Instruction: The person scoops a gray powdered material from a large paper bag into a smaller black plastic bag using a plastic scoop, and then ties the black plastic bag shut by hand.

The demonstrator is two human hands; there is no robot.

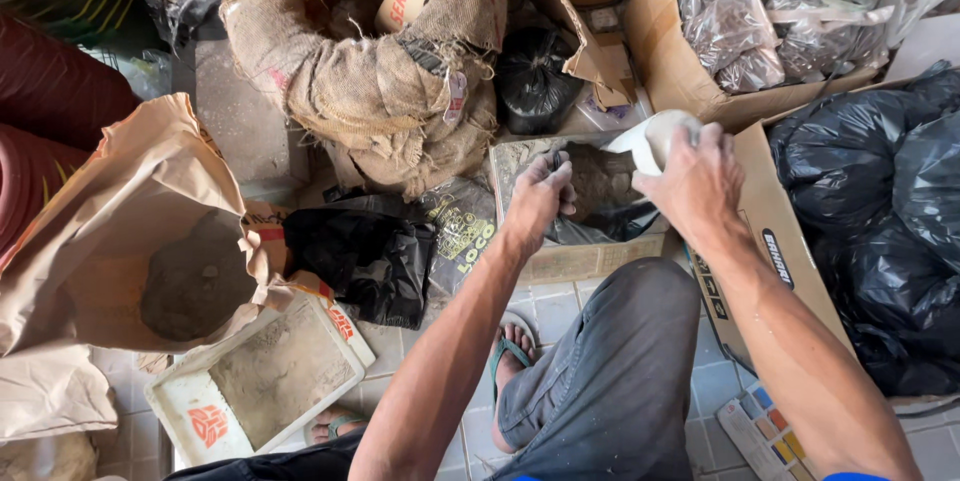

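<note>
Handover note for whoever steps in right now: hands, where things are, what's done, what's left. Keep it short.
Left hand: fingers pinched on a dark scoop-like tool, hard to make out, at the small open box of dark soil.
Right hand: wrapped around a white cup, tilted over the same box.
Nearby: burlap sack behind, brown paper bag of grey powder at left, white tray of soil near the feet, black bags at right.
Done: soil sits in the box. Cup contents not visible.
Left: the cup is not set down yet.

Storeroom-like work corner; burlap sack (370, 61), cardboard boxes (700, 71), soil-filled bags (150, 231); tiled floor (560, 311)
</note>
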